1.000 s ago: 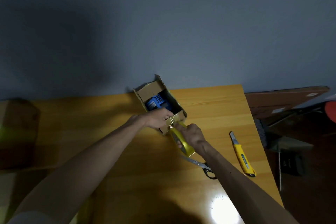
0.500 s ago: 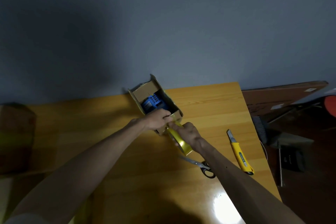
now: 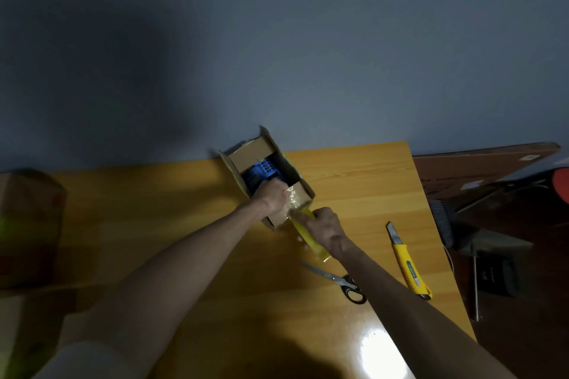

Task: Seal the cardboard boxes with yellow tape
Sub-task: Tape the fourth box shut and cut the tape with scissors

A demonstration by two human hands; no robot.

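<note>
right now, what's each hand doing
left hand: on the tape strip at the box flap; grip cannot be told
right hand: grips the yellow tape roll

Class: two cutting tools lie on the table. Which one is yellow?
The utility knife, farthest right on the table. The scissors beside it are silver with black handles.

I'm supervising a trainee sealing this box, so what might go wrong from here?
The small brown cardboard box has flaps standing open while the left hand rests on wrinkled tape on its near flap; the seal may end up crooked. The yellow utility knife lies blade-out near the right hand gripping the yellow tape roll; pulling tape back might brush it.
</note>
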